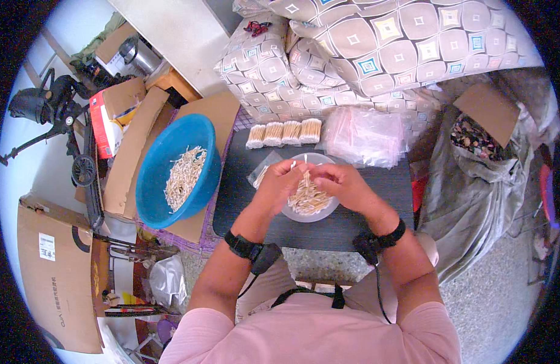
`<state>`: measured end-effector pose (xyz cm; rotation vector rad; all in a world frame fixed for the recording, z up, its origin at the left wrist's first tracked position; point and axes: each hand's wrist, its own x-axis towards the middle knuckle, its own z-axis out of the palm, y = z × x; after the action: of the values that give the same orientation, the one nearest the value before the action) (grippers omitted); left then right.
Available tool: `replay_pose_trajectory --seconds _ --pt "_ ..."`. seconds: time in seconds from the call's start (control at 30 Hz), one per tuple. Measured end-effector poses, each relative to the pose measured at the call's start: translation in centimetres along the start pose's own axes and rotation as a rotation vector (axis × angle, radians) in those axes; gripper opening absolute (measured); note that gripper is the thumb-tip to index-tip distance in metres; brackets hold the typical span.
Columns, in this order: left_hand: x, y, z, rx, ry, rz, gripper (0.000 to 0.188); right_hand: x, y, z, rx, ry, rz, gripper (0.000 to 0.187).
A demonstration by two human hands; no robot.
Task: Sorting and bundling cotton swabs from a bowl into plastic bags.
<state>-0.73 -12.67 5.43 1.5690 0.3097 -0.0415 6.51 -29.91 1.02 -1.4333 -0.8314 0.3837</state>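
A translucent white bowl (320, 159) with loose cotton swabs (310, 199) sits on the dark table (243, 209). Over its left rim is my left hand (281, 181), fingers pinched together with a swab's white tip showing at them. My right hand (345, 187) is at the bowl's right side, its thumb and fingers drawn together; what they hold, if anything, is hidden. Left of the bowl, partly behind my left hand, lies a small clear bag (260, 175) with swabs in it. Several packed bundles of cotton swabs (283, 133) stand in a row at the table's far edge.
A stack of clear plastic bags (366, 138) lies at the table's far right. To the left, a blue basin (147, 182) of loose swabs rests on cardboard. A large grey sack (474, 194) stands right, a patterned sofa (407, 48) behind, and a cardboard box (55, 279) at lower left.
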Motion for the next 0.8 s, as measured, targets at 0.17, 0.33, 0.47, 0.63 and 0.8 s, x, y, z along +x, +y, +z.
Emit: replay_pose_trajectory --seconds 0.17,0.33,0.47,0.63,0.8 --pt "-0.9 0.6 0.8 -0.117 -0.005 0.033 0.029 -0.1 -0.9 0.9 0.21 -0.082 0.141 0.014" --pt "-1.6 1.8 2.0 -0.225 -0.002 0.046 0.029 -0.1 -0.6 0.8 0.287 -0.084 0.152 0.012" --pt "-1.5 1.9 1.1 -0.274 -0.05 0.096 0.029 -0.1 -0.4 0.8 0.28 -0.078 0.161 0.012" --pt "-1.3 1.5 1.2 -0.214 -0.001 0.106 0.028 0.0 -0.3 0.7 0.251 -0.075 0.171 0.011" --pt "-1.5 1.6 1.5 -0.135 0.059 0.125 0.026 -0.1 0.3 0.6 0.217 0.041 0.109 0.012"
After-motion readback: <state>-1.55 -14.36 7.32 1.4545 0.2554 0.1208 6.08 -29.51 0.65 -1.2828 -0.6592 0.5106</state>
